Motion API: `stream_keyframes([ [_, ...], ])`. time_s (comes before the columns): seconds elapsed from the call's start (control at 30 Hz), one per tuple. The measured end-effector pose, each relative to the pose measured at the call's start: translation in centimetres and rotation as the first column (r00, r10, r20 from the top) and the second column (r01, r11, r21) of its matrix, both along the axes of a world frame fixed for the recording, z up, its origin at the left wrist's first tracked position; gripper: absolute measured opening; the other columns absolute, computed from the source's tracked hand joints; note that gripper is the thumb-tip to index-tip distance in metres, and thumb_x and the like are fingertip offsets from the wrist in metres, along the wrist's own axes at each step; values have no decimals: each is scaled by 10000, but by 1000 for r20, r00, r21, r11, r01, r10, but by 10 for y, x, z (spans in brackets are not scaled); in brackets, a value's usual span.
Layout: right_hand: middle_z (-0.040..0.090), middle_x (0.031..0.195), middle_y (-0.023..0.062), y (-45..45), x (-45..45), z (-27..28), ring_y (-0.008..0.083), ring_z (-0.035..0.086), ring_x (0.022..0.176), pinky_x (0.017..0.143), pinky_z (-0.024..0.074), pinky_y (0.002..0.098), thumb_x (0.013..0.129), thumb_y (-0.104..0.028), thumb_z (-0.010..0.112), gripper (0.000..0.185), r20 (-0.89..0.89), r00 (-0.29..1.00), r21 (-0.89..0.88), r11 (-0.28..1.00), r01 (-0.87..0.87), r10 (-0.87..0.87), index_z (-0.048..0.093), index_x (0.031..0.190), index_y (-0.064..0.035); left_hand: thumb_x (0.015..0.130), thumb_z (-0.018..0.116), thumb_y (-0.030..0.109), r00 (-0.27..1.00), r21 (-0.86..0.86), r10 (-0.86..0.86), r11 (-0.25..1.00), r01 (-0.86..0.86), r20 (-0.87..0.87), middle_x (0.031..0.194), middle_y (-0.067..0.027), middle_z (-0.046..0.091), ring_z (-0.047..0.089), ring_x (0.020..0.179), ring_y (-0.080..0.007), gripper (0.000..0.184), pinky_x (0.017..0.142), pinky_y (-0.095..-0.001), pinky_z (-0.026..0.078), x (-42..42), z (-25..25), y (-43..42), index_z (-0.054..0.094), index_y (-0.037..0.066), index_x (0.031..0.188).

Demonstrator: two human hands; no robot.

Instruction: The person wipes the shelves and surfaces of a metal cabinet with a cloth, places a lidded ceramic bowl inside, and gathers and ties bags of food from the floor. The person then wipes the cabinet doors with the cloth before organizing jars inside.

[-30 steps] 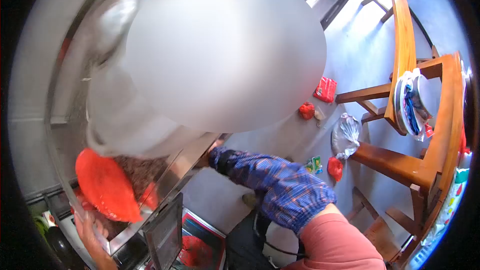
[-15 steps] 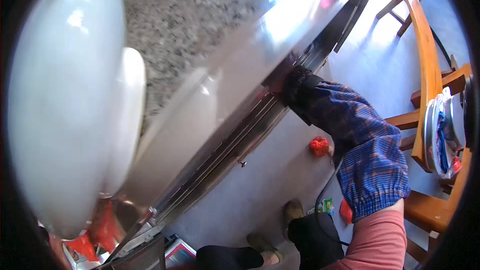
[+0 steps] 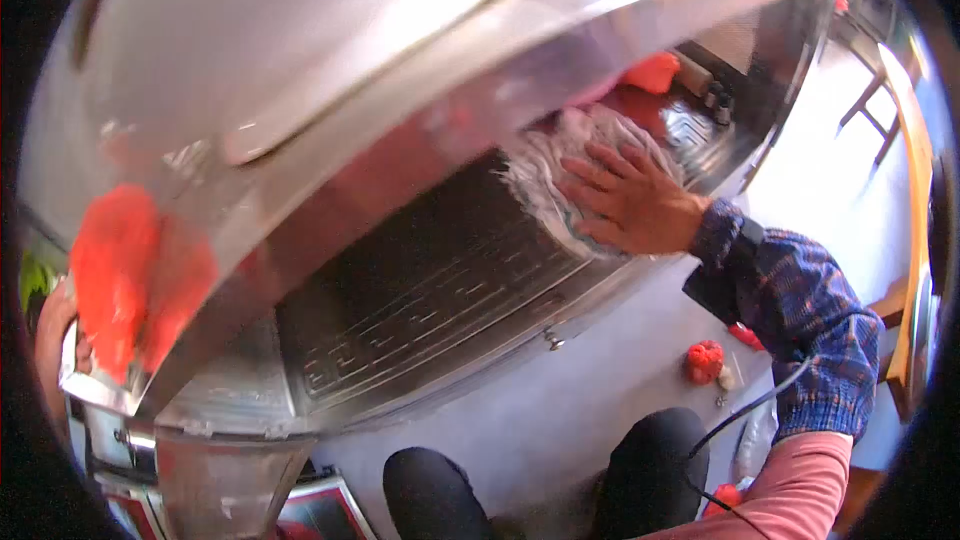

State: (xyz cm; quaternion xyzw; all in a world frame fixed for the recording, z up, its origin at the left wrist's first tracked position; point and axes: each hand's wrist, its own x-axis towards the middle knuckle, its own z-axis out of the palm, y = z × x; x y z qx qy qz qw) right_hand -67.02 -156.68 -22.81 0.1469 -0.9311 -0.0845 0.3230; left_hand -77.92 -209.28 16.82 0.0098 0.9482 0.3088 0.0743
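Note:
My right hand (image 3: pixel 635 202) lies flat, fingers spread, on a crumpled whitish cloth (image 3: pixel 590 140). The cloth rests on the dark patterned panel (image 3: pixel 420 280) of a low metal cabinet, under the shiny counter edge (image 3: pixel 400 120). At the far left my left hand (image 3: pixel 52 325) is partly hidden, its fingers curled round the cabinet's bright metal edge (image 3: pixel 95 385). Beside those fingers hangs a red plastic bag (image 3: pixel 118 275), blurred.
A large pale, smooth object (image 3: pixel 290 20) sits on the counter. Inside the cabinet are a red item (image 3: pixel 652 72) and small dark bottles (image 3: pixel 718 100). A red bundle (image 3: pixel 703 362) lies on the floor. A wooden chair (image 3: pixel 905 140) stands at right, and a black cable (image 3: pixel 735 415) hangs by my right sleeve.
My right hand, hidden inside the cabinet before, now shows on the cloth. My left hand has come into view at the left edge. The view has shifted, showing more of the cabinet panel.

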Motion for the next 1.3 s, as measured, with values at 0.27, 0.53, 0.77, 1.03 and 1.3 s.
stream_keyframes([
  [0.27, 528, 1296, 54, -158, -90, 5, 326, 493, 1164, 836, 439, 574, 796, -553, 622, 478, 188, 831, -222, 847, -484, 524, 637, 1177, -263, 816, 595, 256, 959, 9, -224, 973, 229, -172, 717, -19, 534, 476, 437, -85, 623, 386, -211, 375, -24, -22, -45, 431, 18, 1367],
  [0.53, 487, 1345, 49, -145, -188, 20, 314, 465, 1209, 899, 388, 579, 832, -530, 584, 470, 144, 917, -152, 924, -351, 372, 602, 1206, -247, 842, 558, 209, 970, 174, -202, 959, 224, -137, 663, -3, 431, 383, 426, -74, 486, 375, -216, 275, -13, -28, -26, 504, -24, 1265],
  [0.77, 451, 1388, 45, -93, -217, 9, 304, 440, 1249, 954, 343, 584, 863, -510, 551, 462, 90, 991, -116, 989, -89, 100, 571, 1233, -233, 899, 533, 110, 973, 383, -218, 895, 228, -69, 672, -15, 432, 373, 446, -69, 336, 381, -212, 264, -12, -30, -29, 494, -12, 1209],
  [1.03, 410, 1437, 40, -219, -151, 1, 292, 412, 1295, 1016, 292, 589, 899, -488, 513, 454, 154, 945, -100, 956, -277, 290, 535, 1262, -217, 870, 595, 123, 967, 384, -223, 888, 255, -127, 681, -42, 466, 460, 483, -110, 466, 437, -255, 361, -10, -27, -26, 355, -43, 1234],
  [1.3, 369, 1486, 35, -326, -77, 2, 281, 383, 1341, 1079, 241, 594, 935, -465, 475, 446, 339, 772, -111, 838, -535, 538, 500, 1292, -200, 862, 611, 263, 924, 106, -247, 952, 288, -291, 964, -111, 643, 633, 778, -177, 681, 885, -330, 463, -23, -23, -33, 354, -53, 1408],
])
